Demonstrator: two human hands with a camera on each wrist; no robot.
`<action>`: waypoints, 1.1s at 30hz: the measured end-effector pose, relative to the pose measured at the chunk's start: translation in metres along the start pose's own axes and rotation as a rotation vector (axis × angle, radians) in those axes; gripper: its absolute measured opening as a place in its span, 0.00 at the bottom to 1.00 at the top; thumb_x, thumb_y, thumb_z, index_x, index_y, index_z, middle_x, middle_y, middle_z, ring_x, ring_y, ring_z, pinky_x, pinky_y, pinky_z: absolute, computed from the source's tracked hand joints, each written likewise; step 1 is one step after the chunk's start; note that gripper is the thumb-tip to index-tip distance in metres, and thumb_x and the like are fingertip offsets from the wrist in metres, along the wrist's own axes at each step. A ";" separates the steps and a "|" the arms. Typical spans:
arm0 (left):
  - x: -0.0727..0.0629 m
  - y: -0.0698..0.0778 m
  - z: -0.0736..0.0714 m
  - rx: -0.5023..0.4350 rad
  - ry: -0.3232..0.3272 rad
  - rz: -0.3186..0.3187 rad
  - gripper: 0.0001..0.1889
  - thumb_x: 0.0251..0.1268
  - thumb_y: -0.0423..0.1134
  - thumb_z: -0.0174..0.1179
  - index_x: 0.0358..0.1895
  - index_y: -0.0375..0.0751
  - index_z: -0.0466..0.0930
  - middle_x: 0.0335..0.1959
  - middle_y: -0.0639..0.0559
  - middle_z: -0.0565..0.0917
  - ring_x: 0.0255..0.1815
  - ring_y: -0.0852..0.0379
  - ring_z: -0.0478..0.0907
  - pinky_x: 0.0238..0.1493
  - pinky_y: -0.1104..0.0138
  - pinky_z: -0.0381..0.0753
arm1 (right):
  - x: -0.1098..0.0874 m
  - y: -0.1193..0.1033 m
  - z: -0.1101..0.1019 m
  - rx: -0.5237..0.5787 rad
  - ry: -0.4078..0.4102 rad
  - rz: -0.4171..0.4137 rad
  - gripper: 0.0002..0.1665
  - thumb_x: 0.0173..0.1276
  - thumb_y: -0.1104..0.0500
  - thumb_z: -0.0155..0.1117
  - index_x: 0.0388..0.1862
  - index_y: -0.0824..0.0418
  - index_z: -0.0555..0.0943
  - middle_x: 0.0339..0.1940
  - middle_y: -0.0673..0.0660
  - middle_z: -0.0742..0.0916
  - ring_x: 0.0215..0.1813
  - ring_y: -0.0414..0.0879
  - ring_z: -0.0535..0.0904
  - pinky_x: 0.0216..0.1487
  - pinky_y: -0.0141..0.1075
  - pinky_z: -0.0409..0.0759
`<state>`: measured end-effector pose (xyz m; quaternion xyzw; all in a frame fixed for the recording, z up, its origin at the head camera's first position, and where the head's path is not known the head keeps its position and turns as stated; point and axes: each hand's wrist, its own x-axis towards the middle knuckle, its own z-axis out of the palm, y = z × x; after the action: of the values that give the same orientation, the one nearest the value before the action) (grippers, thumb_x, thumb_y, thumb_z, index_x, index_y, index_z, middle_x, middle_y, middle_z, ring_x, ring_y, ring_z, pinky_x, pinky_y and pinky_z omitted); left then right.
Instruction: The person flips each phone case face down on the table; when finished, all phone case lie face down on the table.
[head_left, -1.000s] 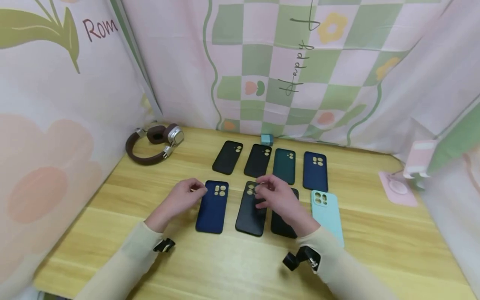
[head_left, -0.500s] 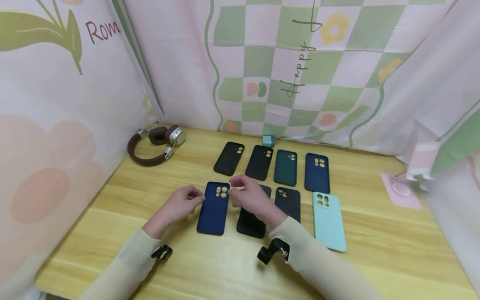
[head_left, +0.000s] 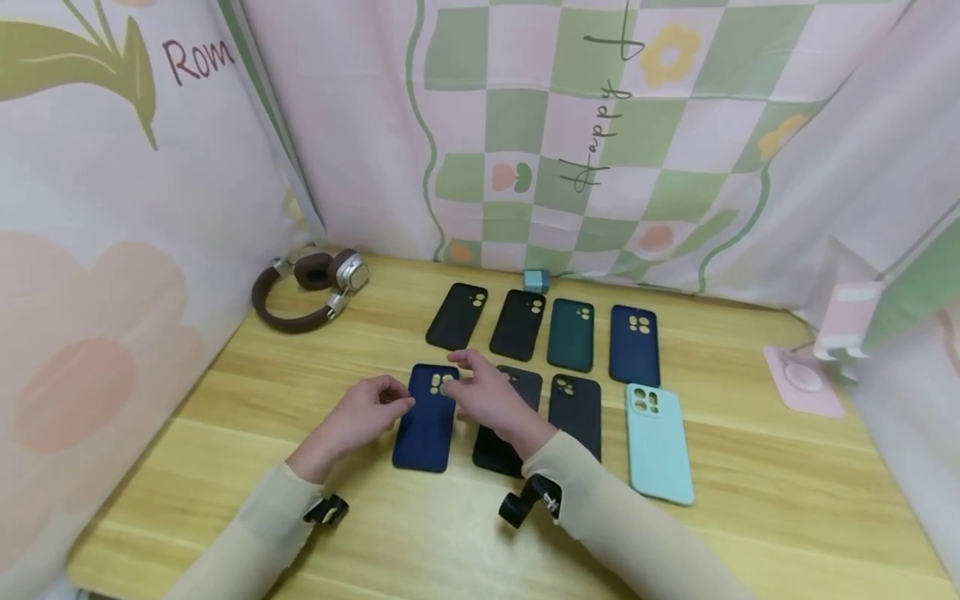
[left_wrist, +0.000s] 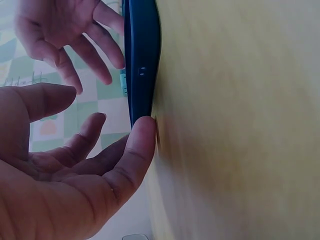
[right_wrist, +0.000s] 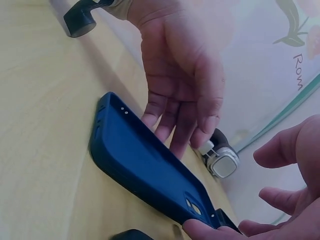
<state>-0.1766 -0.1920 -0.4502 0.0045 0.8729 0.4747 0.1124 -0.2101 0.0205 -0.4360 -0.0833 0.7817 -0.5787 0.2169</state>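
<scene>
A dark blue phone case (head_left: 422, 442) lies hollow side up on the table, leftmost in the front row. Beside its left edge is my left hand (head_left: 360, 414), fingers loosely bent; in the left wrist view one fingertip (left_wrist: 142, 132) rests at the case's side wall. My right hand (head_left: 487, 402) reaches over the case's camera-hole end from the right. Seen from the right wrist, its fingers are spread, one fingertip right at the rim of the blue case (right_wrist: 145, 155). Under the right forearm, a black phone case (head_left: 497, 454) is partly hidden.
Another black case (head_left: 576, 408) and a mint case (head_left: 660, 446) continue the front row. Behind lie two black cases (head_left: 456, 317), a green case (head_left: 572, 335) and a second blue case (head_left: 634, 343). Headphones (head_left: 292, 320) sit back left; a pink stand (head_left: 802, 387) is at right.
My right hand has moved left, from above the black cases to the blue case's top right corner. The left hand has shifted slightly down along the left edge. The cases lie as before.
</scene>
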 end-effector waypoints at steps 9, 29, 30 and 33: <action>-0.001 -0.001 0.003 -0.061 -0.005 0.045 0.10 0.64 0.38 0.64 0.46 0.37 0.81 0.40 0.48 0.83 0.41 0.53 0.79 0.41 0.62 0.79 | 0.004 -0.003 0.007 0.082 0.057 0.014 0.32 0.71 0.58 0.59 0.72 0.57 0.64 0.72 0.57 0.65 0.52 0.54 0.79 0.41 0.44 0.82; 0.003 0.007 0.014 -0.054 -0.023 0.017 0.15 0.59 0.36 0.68 0.47 0.36 0.80 0.39 0.48 0.82 0.35 0.54 0.78 0.33 0.64 0.78 | -0.009 -0.010 -0.015 -0.141 0.059 0.034 0.31 0.70 0.51 0.61 0.69 0.57 0.68 0.70 0.61 0.70 0.61 0.54 0.74 0.56 0.49 0.75; 0.004 0.007 0.015 -0.049 -0.028 0.020 0.15 0.59 0.36 0.68 0.47 0.36 0.80 0.39 0.48 0.82 0.36 0.54 0.78 0.33 0.64 0.78 | -0.010 -0.009 -0.013 -0.142 0.049 0.027 0.32 0.70 0.52 0.61 0.70 0.57 0.67 0.70 0.62 0.70 0.61 0.54 0.74 0.56 0.50 0.75; 0.006 0.007 0.017 -0.024 -0.038 0.020 0.14 0.60 0.36 0.68 0.47 0.37 0.80 0.39 0.49 0.81 0.37 0.53 0.77 0.36 0.63 0.77 | -0.010 -0.006 -0.008 -0.107 0.023 0.009 0.33 0.71 0.53 0.61 0.72 0.58 0.65 0.71 0.62 0.69 0.62 0.54 0.74 0.54 0.50 0.76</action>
<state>-0.1799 -0.1736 -0.4539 0.0209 0.8648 0.4860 0.1242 -0.2056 0.0295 -0.4260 -0.0846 0.8143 -0.5362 0.2055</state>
